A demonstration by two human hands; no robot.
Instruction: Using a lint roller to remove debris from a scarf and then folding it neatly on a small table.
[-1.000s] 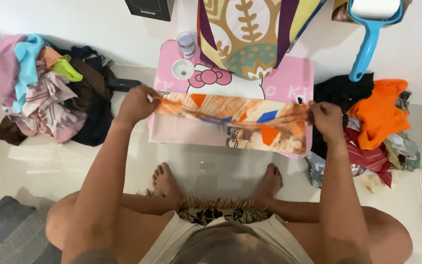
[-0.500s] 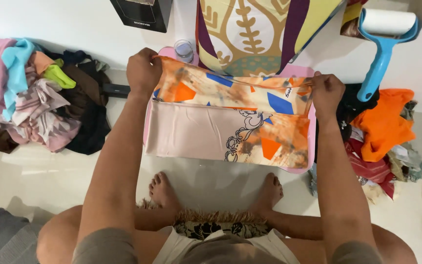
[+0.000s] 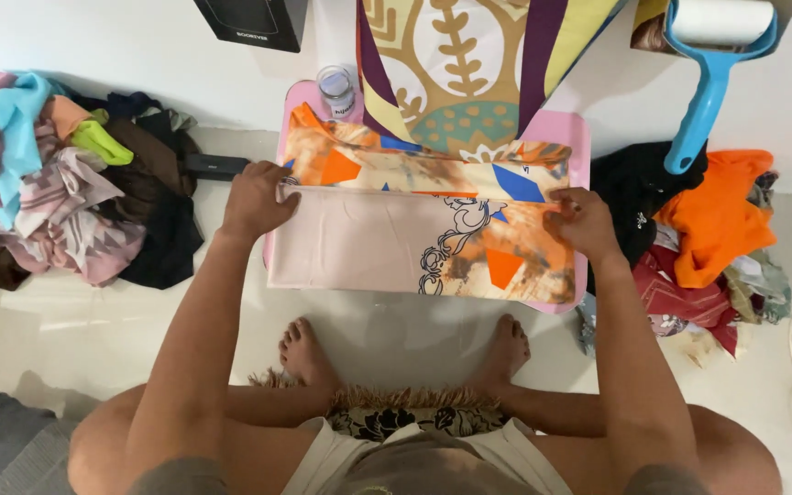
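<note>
Scarf (image 3: pixel 396 243) half-folded on my table (image 3: pixel 572 137); left hand (image 3: pixel 257 197) and right hand (image 3: pixel 584 220) pinch its fold; further folds remain.

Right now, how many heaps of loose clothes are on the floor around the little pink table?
2: a mixed pile left of the table, beyond the left hand, and an orange-topped pile to its right. More may lie outside the frame.

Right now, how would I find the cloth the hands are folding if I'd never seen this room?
Look for the small pink table between two clothes heaps on the floor. On it lies a scarf, pinched at its ends by the left hand and right hand. Unlike the crumpled heaps, it lies flat: plain beige one side, orange with blue patches on the other.
</note>
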